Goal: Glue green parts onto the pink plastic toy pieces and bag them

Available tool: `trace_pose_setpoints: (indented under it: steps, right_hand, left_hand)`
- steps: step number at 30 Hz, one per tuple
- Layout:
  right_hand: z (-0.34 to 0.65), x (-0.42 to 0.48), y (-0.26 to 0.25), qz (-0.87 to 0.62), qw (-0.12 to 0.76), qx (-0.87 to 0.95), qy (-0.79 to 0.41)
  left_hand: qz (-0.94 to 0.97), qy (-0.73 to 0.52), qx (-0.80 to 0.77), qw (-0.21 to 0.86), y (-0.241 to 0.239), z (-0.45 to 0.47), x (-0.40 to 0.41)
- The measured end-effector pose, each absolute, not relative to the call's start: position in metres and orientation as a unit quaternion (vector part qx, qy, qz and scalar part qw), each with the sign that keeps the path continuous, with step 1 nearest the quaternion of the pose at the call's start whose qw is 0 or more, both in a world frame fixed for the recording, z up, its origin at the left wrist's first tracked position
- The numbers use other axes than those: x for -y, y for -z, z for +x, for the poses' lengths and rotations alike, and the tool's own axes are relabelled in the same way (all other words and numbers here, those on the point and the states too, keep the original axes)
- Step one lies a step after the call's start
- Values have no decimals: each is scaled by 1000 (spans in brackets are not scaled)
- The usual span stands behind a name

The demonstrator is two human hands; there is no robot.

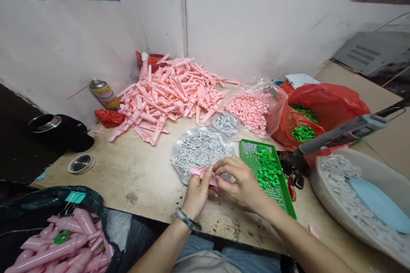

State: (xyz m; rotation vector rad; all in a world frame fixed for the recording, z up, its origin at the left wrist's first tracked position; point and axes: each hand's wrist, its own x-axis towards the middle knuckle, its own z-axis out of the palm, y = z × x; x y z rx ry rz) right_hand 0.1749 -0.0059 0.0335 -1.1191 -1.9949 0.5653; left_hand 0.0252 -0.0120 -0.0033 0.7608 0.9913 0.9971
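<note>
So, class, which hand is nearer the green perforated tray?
The right hand: it overlaps the near edge of the green perforated tray. The left hand sits further left, apart from the tray.

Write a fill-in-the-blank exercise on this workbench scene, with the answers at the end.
1. The left hand holds a small ____ plastic part, close to the right hand.
2. A bangle circles the ____ wrist.
3. The perforated tray holds bright ____ plastic pieces.
4. A heap of similar parts lies in the ____ where two walls meet.

Missing words: pink; left; green; corner.
</note>
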Motion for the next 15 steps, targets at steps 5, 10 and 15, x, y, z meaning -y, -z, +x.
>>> trace_pose_setpoints:
  steps: [5, 10, 15]
  right_hand:
    - [179, 28, -24, -477, 400, 755, -204]
    - [181, 30, -18, -482, 375, 773, -174]
    - [178, 32, -16, -483, 368, 782, -140]
  left_hand:
    - [349, -422, -456, 701, 3, 32, 17]
    - [384, -418, -451, 689, 6, 31, 18]
    - [392, -413, -455, 684, 7, 31, 19]
